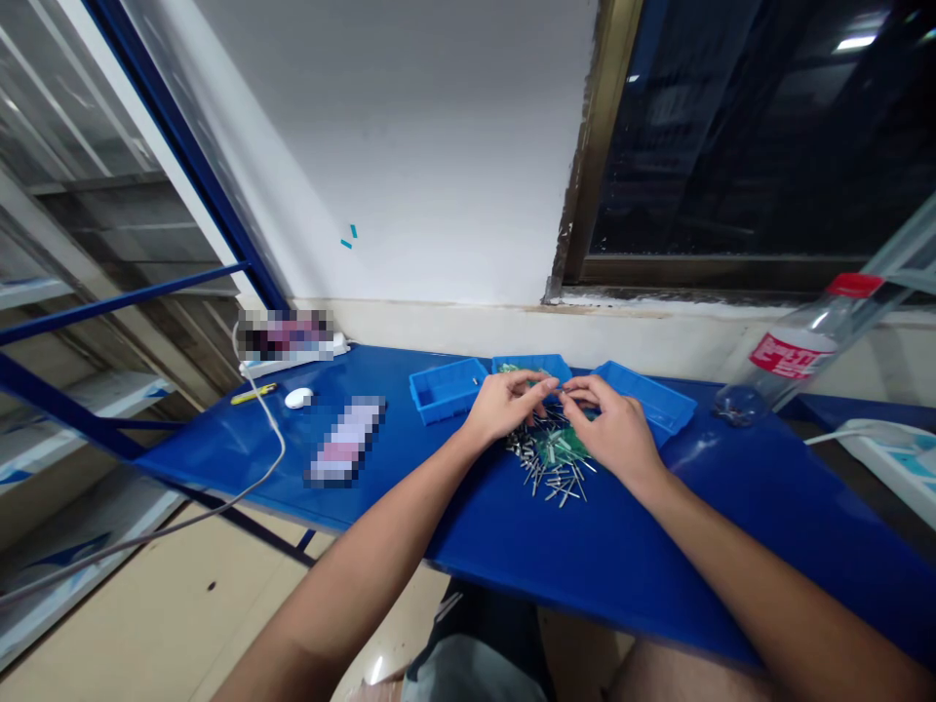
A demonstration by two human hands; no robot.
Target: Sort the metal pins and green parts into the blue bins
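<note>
Curling over the heap (560,478): two hands, left hand (504,402) and right hand (612,421), fingers bent, tips all but meeting; whether either pinches a piece, I can't tell, it's too small!
Metal pieces: a whole scatter, slim and shiny, too tangled to count, one heap on the blue table (702,546) with green bits (566,444) among them.
Blue trays: three lined up behind, left tray (448,390), middle tray (552,363), right tray (669,414).
In the way: the hands, covering parts of the heap, the middle tray and the right tray.
Bottle: one, clear with a red cap (854,285), standing off to the right.
Left end: one yellow tool (253,394), one white oval object (298,398), one pixelated flat object (345,444), one cable (282,444) trailing off the table.
Wall: two teal strips (346,244).
</note>
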